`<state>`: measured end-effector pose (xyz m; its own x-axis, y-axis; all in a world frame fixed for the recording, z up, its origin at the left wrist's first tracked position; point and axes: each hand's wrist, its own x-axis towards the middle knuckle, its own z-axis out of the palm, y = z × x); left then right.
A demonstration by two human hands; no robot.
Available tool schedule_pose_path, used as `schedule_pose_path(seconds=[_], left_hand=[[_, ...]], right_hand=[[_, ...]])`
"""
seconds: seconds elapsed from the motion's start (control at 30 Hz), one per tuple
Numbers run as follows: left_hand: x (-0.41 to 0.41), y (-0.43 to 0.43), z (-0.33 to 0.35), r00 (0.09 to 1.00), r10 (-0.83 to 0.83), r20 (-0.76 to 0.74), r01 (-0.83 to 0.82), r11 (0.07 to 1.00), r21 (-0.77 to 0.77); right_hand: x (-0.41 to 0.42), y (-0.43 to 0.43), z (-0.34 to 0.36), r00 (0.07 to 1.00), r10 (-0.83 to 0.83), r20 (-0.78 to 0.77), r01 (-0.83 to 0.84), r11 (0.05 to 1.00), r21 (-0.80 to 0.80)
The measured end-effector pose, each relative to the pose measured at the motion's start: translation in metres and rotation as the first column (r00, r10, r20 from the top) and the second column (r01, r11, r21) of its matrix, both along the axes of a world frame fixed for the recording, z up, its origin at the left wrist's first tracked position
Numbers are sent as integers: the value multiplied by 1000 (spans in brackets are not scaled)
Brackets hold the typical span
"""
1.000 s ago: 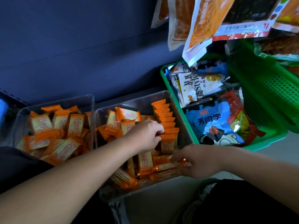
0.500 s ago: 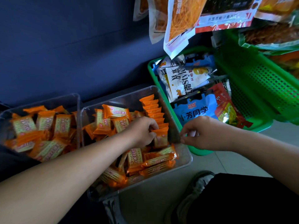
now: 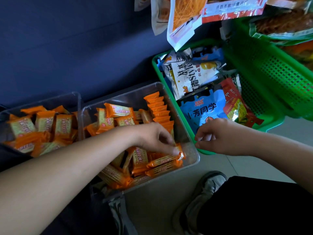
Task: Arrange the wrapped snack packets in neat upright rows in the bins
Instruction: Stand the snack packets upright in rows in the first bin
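Observation:
Two clear plastic bins stand side by side on the floor. The right bin (image 3: 130,94) holds a neat upright row of orange snack packets (image 3: 159,112) along its right wall and a loose heap of packets (image 3: 118,116) elsewhere. The left bin (image 3: 50,100) holds only jumbled packets (image 3: 45,122). My left hand (image 3: 155,139) reaches into the right bin and pinches one orange packet (image 3: 179,152) at the near end of the row. My right hand (image 3: 215,136) hovers by the bin's right rim with its fingers curled together, and I see nothing in it.
A green basket (image 3: 156,65) of larger snack bags sits directly right of the clear bin, with a second green mesh basket (image 3: 271,73) behind it. Bags of snacks (image 3: 186,17) hang overhead. My shoes (image 3: 203,192) rest on the floor just below the bins.
My right hand let go of the packets at the bin's near end and rose to the right rim. My left hand slid down the row and took hold of a packet.

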<state>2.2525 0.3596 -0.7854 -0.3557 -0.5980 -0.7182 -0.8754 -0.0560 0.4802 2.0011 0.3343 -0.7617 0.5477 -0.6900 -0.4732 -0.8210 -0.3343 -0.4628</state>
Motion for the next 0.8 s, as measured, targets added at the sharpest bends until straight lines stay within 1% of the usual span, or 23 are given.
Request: schedule_pose_path(seconds=[0.03, 0.07, 0.1, 0.13, 0.23, 0.33, 0.4, 0.6, 0.7, 0.8], left_hand=[[1, 2, 0, 996, -72, 47, 67, 992, 108], [1, 4, -4, 981, -153, 117, 131, 975, 177], [0, 5, -9, 967, -200, 160, 166, 965, 205], [0, 5, -14, 964, -205, 167, 168, 963, 211], [-3, 0, -22, 983, -139, 124, 113, 975, 194], [-10, 0, -28, 974, -147, 170, 102, 963, 251], [-14, 1, -31, 976, -122, 182, 68, 959, 277], [-14, -1, -31, 990, -36, 137, 1, 968, 252], [-14, -2, -33, 993, -28, 113, -2, 966, 260], [-18, -1, -30, 989, -46, 143, 8, 967, 256]], right_hand=[[-1, 1, 0, 1000, -1, 19, 1, 1000, 10], [-2, 3, 0, 1000, 2, 30, -3, 1000, 24], [-3, 4, 0, 999, 9, 39, -11, 999, 35], [-3, 5, -1, 999, 19, 41, -21, 999, 41], [-2, 5, 0, 998, 40, 44, -42, 998, 37], [-2, 2, -1, 999, 30, 44, -32, 999, 41], [-2, 1, -1, 999, 22, 36, -23, 999, 31], [2, 1, -4, 1000, 13, 10, -14, 998, 61], [6, 8, -19, 997, -80, 18, 79, 997, 19], [15, 15, -34, 987, -153, 48, 156, 986, -66]])
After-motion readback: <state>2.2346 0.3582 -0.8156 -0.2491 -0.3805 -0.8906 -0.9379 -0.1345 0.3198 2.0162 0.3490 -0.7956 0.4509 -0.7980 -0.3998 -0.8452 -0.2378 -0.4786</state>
